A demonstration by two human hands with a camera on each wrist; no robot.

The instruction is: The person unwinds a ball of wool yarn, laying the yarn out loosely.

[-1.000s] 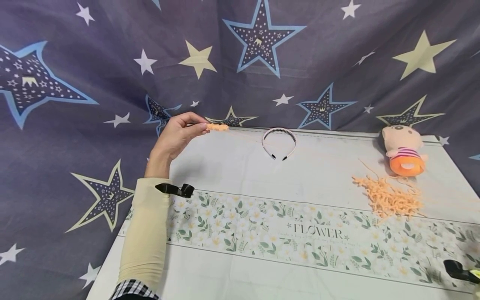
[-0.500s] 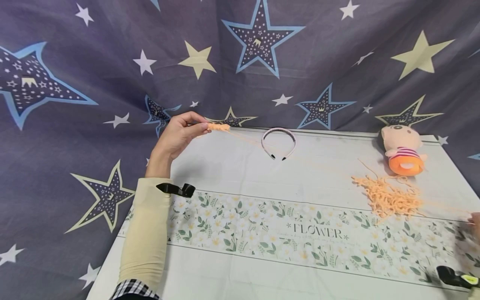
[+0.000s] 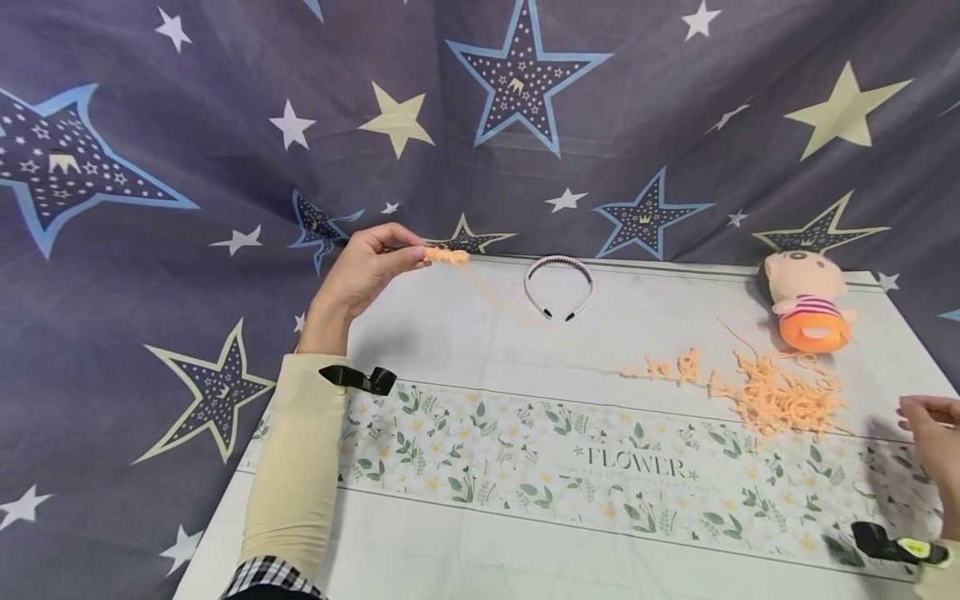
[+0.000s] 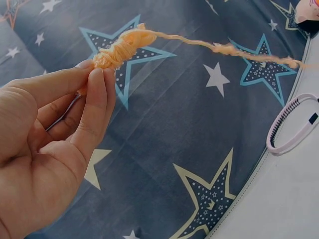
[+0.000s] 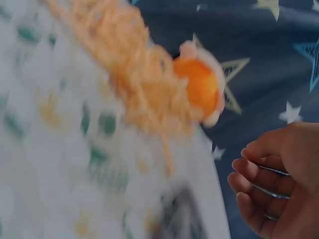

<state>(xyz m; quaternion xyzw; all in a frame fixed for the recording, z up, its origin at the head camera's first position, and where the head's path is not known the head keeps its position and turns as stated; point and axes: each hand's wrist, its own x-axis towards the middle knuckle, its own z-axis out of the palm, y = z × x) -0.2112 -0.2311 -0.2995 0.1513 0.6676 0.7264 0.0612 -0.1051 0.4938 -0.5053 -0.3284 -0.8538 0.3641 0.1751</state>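
My left hand [image 3: 363, 271] pinches a small wound bundle of peach-orange yarn [image 4: 122, 47] between thumb and fingertips, up in front of the curtain. From the bundle a strand [image 4: 229, 50] runs off to the right in the left wrist view. In the head view that strand is blurred, and crinkled yarn [image 3: 686, 365] trails leftward from a tangled yarn pile [image 3: 787, 396] on the right of the table. Beyond the pile, near the right edge, my right hand [image 3: 933, 437] is raised with nothing in it. Its fingers [image 5: 244, 172] are loosely bent in the right wrist view.
A pale pink headband [image 3: 558, 260] with dark teeth lies at the back middle of the table. Behind the yarn pile lies a plush doll [image 3: 810, 304] with orange bottoms. A star-patterned curtain [image 3: 480, 183] hangs along the back and left of the table.
My right hand has come into the head view from the right edge, moving left. The stretched strand has gone slack, and crinkled yarn now spreads left of the pile. My left hand shifts slightly right.
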